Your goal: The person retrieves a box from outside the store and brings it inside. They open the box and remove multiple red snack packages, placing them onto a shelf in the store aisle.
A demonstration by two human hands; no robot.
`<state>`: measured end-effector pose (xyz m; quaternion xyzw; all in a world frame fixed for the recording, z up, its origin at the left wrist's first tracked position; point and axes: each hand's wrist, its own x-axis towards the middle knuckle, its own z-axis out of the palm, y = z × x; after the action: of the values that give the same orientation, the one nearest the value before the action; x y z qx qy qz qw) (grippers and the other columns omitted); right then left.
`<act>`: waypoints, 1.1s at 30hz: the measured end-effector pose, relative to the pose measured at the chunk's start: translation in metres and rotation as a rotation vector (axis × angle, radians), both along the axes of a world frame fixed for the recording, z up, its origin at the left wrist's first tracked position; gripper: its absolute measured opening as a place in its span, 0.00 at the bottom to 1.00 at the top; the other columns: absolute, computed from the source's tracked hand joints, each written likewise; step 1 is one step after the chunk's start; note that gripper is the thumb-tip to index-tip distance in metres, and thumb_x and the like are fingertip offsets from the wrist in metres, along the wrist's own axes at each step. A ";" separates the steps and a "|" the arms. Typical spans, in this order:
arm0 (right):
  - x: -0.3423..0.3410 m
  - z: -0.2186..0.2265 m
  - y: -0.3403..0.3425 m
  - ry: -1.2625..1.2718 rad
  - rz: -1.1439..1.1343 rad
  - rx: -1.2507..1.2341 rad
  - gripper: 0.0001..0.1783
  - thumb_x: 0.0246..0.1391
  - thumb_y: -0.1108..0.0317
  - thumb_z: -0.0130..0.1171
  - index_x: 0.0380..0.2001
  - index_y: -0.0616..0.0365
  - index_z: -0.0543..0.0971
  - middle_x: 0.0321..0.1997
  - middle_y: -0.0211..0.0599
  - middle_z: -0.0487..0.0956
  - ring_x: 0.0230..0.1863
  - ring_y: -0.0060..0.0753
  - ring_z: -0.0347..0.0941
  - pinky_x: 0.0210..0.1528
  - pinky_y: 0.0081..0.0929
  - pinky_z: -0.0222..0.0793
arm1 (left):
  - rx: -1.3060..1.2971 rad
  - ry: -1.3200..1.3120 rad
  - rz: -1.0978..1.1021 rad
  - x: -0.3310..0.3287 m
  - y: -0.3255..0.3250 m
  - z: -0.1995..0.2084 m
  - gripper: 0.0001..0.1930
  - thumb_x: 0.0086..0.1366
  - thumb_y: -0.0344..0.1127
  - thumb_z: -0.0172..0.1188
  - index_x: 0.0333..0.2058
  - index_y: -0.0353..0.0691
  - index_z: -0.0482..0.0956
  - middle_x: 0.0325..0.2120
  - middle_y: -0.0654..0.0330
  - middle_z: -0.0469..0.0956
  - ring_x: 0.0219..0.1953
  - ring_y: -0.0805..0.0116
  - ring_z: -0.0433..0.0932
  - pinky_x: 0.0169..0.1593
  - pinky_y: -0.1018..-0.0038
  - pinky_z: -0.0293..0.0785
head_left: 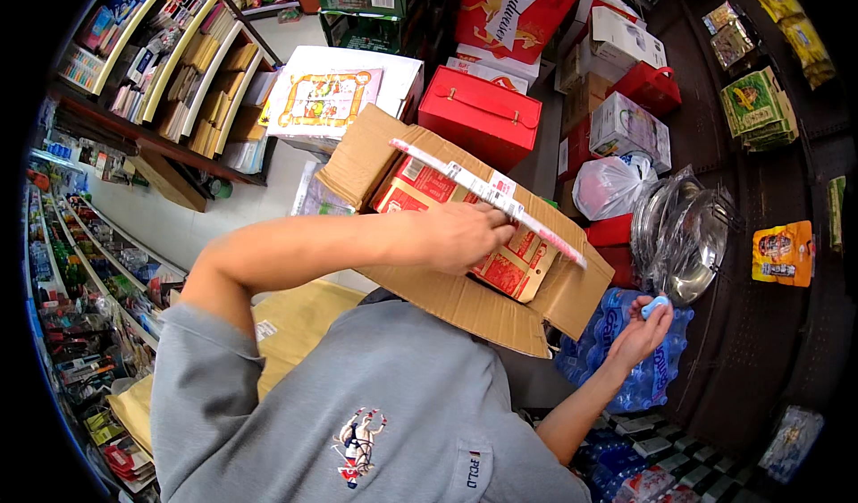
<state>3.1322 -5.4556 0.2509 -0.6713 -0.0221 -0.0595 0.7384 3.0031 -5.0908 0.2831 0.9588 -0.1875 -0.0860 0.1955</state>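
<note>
A brown cardboard carton (pixel 438 297) lies open in front of me, with red printed boxes (pixel 509 271) inside. Along the edge of its far flap (pixel 532 222) runs a white strip with red marks. My left hand (pixel 466 235) reaches across the carton, its fingers bent and closed at that flap edge; the fingertips are hidden. Off to the right, my right hand (pixel 639 333) is closed around a small light-blue object (pixel 654 306), whose kind is too covered to make out. Beneath this hand stands a wrapped pack of blue bottles (pixel 657 369).
Past the carton stand a red case (pixel 480 114) and a white box (pixel 344 88). On the right are a plastic bag (pixel 612 184), wrapped metal basins (pixel 693 239) and several stacked boxes. Shelves of goods (pixel 170 65) line the left; packets hang on the dark right wall.
</note>
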 end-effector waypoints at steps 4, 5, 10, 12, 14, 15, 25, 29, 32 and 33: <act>-0.014 0.027 0.028 -0.106 0.045 0.014 0.18 0.72 0.62 0.41 0.55 0.65 0.69 0.32 0.33 0.74 0.33 0.20 0.66 0.37 0.22 0.64 | 0.180 -0.120 -0.003 0.021 -0.022 -0.032 0.55 0.44 0.57 0.72 0.65 0.29 0.57 0.61 0.41 0.64 0.66 0.42 0.58 0.69 0.52 0.51; -0.015 0.028 0.027 -0.128 0.059 -0.003 0.19 0.72 0.62 0.42 0.54 0.66 0.70 0.32 0.32 0.73 0.32 0.20 0.64 0.36 0.21 0.62 | 0.229 -0.082 -0.013 0.027 -0.026 -0.031 0.57 0.43 0.58 0.72 0.66 0.29 0.57 0.61 0.41 0.63 0.67 0.43 0.58 0.69 0.52 0.51; -0.015 0.034 0.023 -0.134 0.056 -0.002 0.19 0.72 0.61 0.43 0.52 0.68 0.70 0.29 0.32 0.72 0.31 0.20 0.64 0.35 0.20 0.62 | 0.476 0.049 -0.167 0.038 -0.037 -0.027 0.57 0.44 0.56 0.67 0.68 0.30 0.52 0.67 0.41 0.53 0.70 0.45 0.53 0.70 0.53 0.48; -0.015 0.041 0.028 -0.127 0.061 0.022 0.19 0.71 0.62 0.43 0.52 0.68 0.70 0.29 0.31 0.72 0.30 0.20 0.64 0.35 0.20 0.62 | 0.477 0.155 -0.204 0.043 -0.035 -0.019 0.56 0.43 0.50 0.65 0.68 0.30 0.51 0.70 0.39 0.46 0.72 0.45 0.49 0.72 0.53 0.45; -0.012 0.046 0.036 -0.127 0.090 0.045 0.18 0.71 0.62 0.44 0.52 0.68 0.71 0.29 0.31 0.72 0.30 0.19 0.64 0.35 0.20 0.63 | 0.427 0.146 -0.146 0.045 -0.037 -0.032 0.57 0.41 0.50 0.65 0.68 0.30 0.52 0.69 0.38 0.48 0.71 0.44 0.49 0.72 0.54 0.45; -0.008 0.047 0.040 -0.138 0.111 0.056 0.18 0.71 0.62 0.45 0.51 0.68 0.71 0.29 0.31 0.72 0.30 0.19 0.64 0.35 0.20 0.63 | 0.405 0.135 -0.119 0.047 -0.037 -0.038 0.57 0.40 0.50 0.65 0.68 0.29 0.53 0.68 0.37 0.49 0.71 0.43 0.50 0.72 0.54 0.46; 0.031 0.085 0.118 -0.270 0.302 -0.311 0.15 0.68 0.62 0.51 0.47 0.64 0.76 0.34 0.29 0.76 0.34 0.17 0.70 0.37 0.18 0.69 | -0.344 -0.035 0.019 -0.052 0.058 0.090 0.63 0.33 0.49 0.75 0.69 0.35 0.52 0.55 0.45 0.65 0.57 0.47 0.66 0.61 0.57 0.63; 0.055 0.079 0.178 -0.184 0.667 -0.259 0.13 0.67 0.64 0.52 0.47 0.62 0.76 0.34 0.28 0.77 0.31 0.15 0.70 0.33 0.15 0.67 | -1.263 -0.032 0.279 -0.145 0.102 0.070 0.58 0.41 0.46 0.73 0.69 0.34 0.52 0.61 0.48 0.64 0.59 0.54 0.67 0.63 0.62 0.61; 0.074 0.056 0.250 0.012 0.858 -0.273 0.11 0.66 0.63 0.52 0.44 0.60 0.76 0.32 0.27 0.75 0.27 0.14 0.67 0.27 0.14 0.62 | -1.889 -0.260 0.483 -0.212 0.100 0.034 0.58 0.41 0.47 0.73 0.69 0.34 0.53 0.61 0.48 0.64 0.59 0.54 0.67 0.63 0.61 0.61; 0.080 0.046 0.272 0.065 0.885 -0.272 0.11 0.66 0.63 0.52 0.43 0.59 0.76 0.31 0.26 0.75 0.26 0.13 0.66 0.27 0.15 0.61 | -2.010 -0.337 0.495 -0.224 0.098 0.026 0.57 0.42 0.48 0.73 0.69 0.34 0.53 0.61 0.48 0.64 0.59 0.55 0.67 0.63 0.61 0.61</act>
<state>3.2118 -5.1836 0.2972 -0.6895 -0.2910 0.2860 0.5984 2.7792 -4.9932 0.3088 0.3661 0.0041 0.2865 0.8854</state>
